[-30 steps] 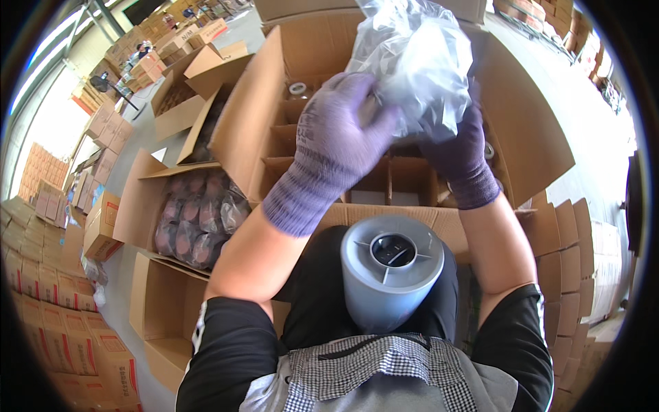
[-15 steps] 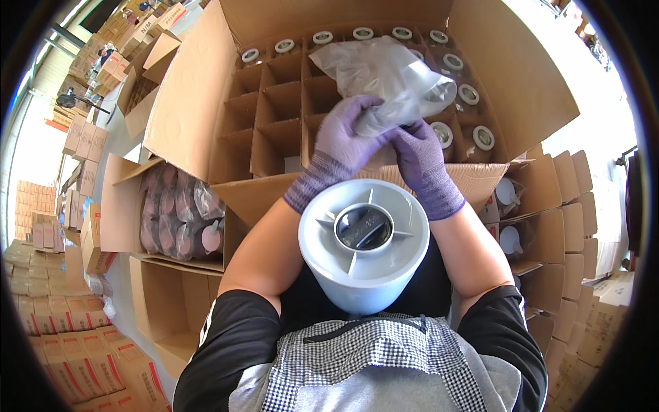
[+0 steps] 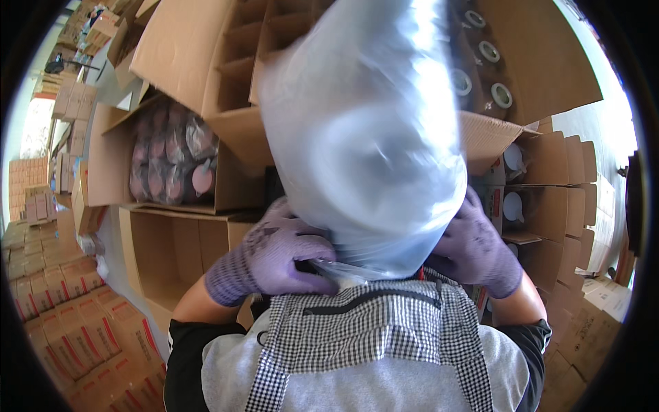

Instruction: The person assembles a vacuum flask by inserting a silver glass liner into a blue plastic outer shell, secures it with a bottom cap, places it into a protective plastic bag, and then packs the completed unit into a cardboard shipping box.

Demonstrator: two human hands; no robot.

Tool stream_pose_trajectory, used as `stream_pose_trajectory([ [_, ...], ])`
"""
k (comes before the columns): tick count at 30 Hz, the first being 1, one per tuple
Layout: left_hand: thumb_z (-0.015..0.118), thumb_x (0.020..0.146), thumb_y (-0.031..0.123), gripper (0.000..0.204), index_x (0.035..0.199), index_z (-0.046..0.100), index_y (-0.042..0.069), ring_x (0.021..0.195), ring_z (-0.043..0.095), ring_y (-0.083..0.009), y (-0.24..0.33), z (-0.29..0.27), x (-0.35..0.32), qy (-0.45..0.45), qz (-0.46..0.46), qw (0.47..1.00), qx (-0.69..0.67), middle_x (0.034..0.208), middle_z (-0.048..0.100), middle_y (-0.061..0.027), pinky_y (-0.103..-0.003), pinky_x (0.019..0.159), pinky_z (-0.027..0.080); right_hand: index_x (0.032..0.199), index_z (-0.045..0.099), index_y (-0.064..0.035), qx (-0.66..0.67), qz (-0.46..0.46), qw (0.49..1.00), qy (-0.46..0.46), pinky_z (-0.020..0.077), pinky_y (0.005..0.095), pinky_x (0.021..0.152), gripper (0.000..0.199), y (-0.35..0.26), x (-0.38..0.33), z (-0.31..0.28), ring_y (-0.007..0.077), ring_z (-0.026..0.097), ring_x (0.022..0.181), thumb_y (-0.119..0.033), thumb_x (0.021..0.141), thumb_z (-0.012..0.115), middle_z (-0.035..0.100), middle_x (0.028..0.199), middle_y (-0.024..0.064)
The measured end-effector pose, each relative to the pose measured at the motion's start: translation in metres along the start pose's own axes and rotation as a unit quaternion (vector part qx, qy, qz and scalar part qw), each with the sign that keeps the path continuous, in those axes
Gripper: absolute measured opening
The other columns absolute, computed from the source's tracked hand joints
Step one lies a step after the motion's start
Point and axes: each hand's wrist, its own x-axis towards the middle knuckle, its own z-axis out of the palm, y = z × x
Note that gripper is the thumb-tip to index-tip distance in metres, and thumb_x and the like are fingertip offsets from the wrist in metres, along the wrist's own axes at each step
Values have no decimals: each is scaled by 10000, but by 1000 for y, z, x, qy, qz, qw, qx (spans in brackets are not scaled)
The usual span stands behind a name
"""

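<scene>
A clear plastic bag (image 3: 364, 117) rises in front of me, blurred by motion, with its mouth down around a grey-blue round container (image 3: 391, 254) close to my apron. Most of the container is veiled by the film. My left hand (image 3: 278, 257), in a purple knit glove, pinches the bag's lower edge on the left. On the opposite side, my right hand (image 3: 478, 244), gloved alike, is curled against the bag at its lower right; some of its fingertips are hidden.
Ahead stands a large open carton (image 3: 532, 69) with cardboard dividers and several white-rimmed jars (image 3: 489, 51). An open box (image 3: 237, 175) at left holds bagged items with pink round ends (image 3: 203, 177). More cartons (image 3: 549, 209) are stacked at right, others (image 3: 89, 336) at far left.
The bag, crumpled above the divided carton before, is now spread and drawn down over the container. Both hands have come toward me and apart, one to each side of it.
</scene>
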Motion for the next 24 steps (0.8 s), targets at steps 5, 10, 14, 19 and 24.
stream_pose_trajectory([
  [5, 935, 715, 408, 378, 941, 759, 161, 971, 669, -213, -11, 59, -2, 227, 70, 963, -127, 843, 719, 15, -438, 1021, 462, 1367, 642, -248, 67, 94, 983, 140, 338, 646, 1129, 523, 3, -22, 105, 380, 483, 1375, -338, 858, 725, 588, 1420, 78],
  [10, 882, 830, 151, 272, 984, 678, 60, 757, 582, -65, -5, 53, 17, 319, -19, 910, -263, 821, 622, 18, -231, 763, 501, 1115, 694, -125, -24, 10, 981, 190, 403, 595, 1044, 364, -17, 8, 82, 407, 581, 1173, -162, 760, 765, 667, 1157, 124],
  [14, 789, 938, 114, 175, 1018, 665, 18, 837, 611, -61, -8, 29, 32, 297, 1, 862, -410, 900, 653, 26, -240, 811, 533, 995, 658, -36, 66, 84, 959, 261, 471, 461, 944, 170, -28, 36, 72, 370, 593, 1009, -143, 881, 726, 645, 938, 139],
  [19, 841, 776, 126, 229, 944, 695, 72, 889, 647, -243, 31, 44, 0, 438, 161, 870, 161, 904, 654, -43, -412, 941, 518, 1011, 635, 4, 193, 80, 928, 310, 486, 401, 918, 180, -37, 41, 51, 300, 583, 1010, -163, 963, 683, 609, 985, 138],
  [24, 843, 680, 160, 251, 917, 765, 152, 930, 637, -239, 39, 90, -84, 418, 228, 837, 269, 895, 641, -28, -504, 967, 515, 955, 678, -40, 62, -104, 982, 145, 507, 392, 865, 116, -71, -30, 49, 300, 612, 937, -118, 889, 733, 635, 981, 86],
])
